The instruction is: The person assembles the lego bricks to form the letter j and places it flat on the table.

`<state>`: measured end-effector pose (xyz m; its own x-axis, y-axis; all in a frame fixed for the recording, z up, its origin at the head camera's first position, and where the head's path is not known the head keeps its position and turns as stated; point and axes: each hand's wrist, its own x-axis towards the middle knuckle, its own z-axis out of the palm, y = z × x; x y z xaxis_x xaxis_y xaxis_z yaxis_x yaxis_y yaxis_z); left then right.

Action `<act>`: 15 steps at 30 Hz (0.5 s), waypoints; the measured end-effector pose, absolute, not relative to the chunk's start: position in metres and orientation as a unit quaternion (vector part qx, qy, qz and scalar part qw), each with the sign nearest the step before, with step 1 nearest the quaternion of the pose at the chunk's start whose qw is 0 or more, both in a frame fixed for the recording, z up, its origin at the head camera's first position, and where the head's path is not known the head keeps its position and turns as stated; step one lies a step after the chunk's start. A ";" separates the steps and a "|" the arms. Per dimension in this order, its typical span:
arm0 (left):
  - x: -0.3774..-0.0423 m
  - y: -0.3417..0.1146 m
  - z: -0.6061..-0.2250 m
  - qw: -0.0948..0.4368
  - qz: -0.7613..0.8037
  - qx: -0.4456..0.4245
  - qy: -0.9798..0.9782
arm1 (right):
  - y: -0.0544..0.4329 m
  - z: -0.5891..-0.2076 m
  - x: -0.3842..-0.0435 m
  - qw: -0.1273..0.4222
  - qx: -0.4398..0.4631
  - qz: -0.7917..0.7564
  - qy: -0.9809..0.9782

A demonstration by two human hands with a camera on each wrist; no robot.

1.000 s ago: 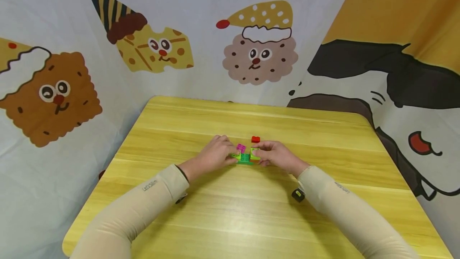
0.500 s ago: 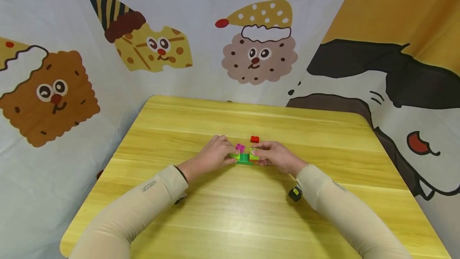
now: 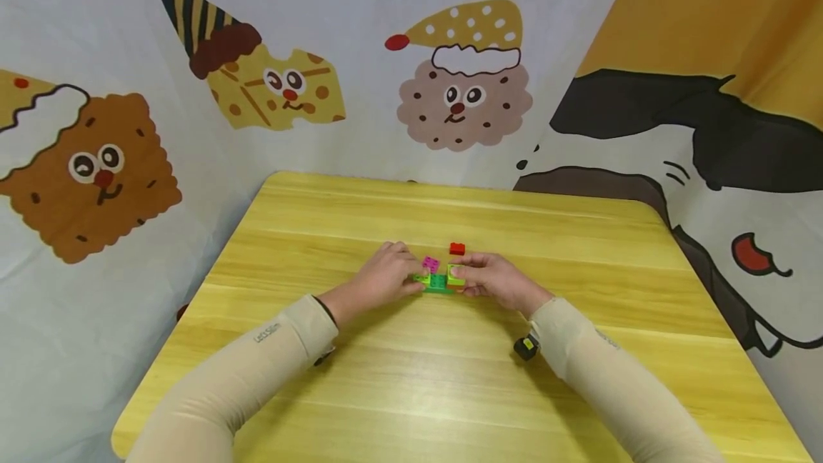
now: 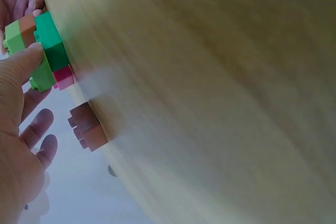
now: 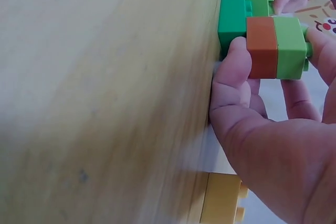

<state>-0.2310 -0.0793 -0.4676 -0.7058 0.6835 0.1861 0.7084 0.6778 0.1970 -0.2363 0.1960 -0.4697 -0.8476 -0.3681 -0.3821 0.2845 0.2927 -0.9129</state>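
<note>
A dark green brick [image 5: 232, 17] stands low on the table, with a lime green brick [image 4: 42, 74] on its left end. My left hand [image 3: 388, 271] pinches that lime brick between thumb and fingers. At the other end, my right hand [image 3: 498, 279] grips a stack of an orange-brown brick [image 5: 261, 47] topped by a second lime brick [image 5: 290, 47]. Its thumb lies at the orange-brown side, and a finger touches the lime studs. The stack sits right against the green brick. Just behind them is a magenta brick [image 3: 431, 264].
A red brick [image 3: 457, 249] lies farther back on the wooden table [image 3: 411, 391]. In the left wrist view a brown brick [image 4: 89, 127] lies near the left fingers. A yellow-orange brick [image 5: 220, 199] shows below the right hand. A patterned cloth [image 3: 360, 148] hangs behind the table.
The black camera at the right wrist has shifted slightly left. Both hands keep their grip on the bricks, which look the same.
</note>
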 end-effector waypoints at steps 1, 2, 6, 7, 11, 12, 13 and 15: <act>-0.231 -0.079 -0.467 0.050 -0.129 -0.382 -0.914 | 0.196 -0.470 -0.236 0.273 -0.027 -0.595 0.756; -0.231 -0.079 -0.467 0.052 -0.129 -0.382 -0.914 | 0.196 -0.470 -0.236 0.272 -0.026 -0.595 0.756; -0.231 -0.080 -0.467 0.054 -0.126 -0.383 -0.914 | 0.199 -0.469 -0.235 0.266 -0.029 -0.589 0.763; -0.231 -0.080 -0.467 0.053 -0.124 -0.383 -0.914 | 0.200 -0.467 -0.234 0.264 -0.029 -0.588 0.764; -0.230 -0.079 -0.468 0.052 -0.124 -0.383 -0.914 | 0.211 -0.456 -0.231 0.244 -0.044 -0.571 0.782; -0.230 -0.079 -0.468 0.053 -0.126 -0.383 -0.914 | 0.214 -0.452 -0.230 0.236 -0.050 -0.563 0.791; -0.229 -0.079 -0.467 0.053 -0.126 -0.383 -0.913 | 0.218 -0.449 -0.229 0.229 -0.056 -0.555 0.798; -0.229 -0.079 -0.467 0.052 -0.129 -0.384 -0.913 | 0.227 -0.442 -0.227 0.212 -0.067 -0.532 0.817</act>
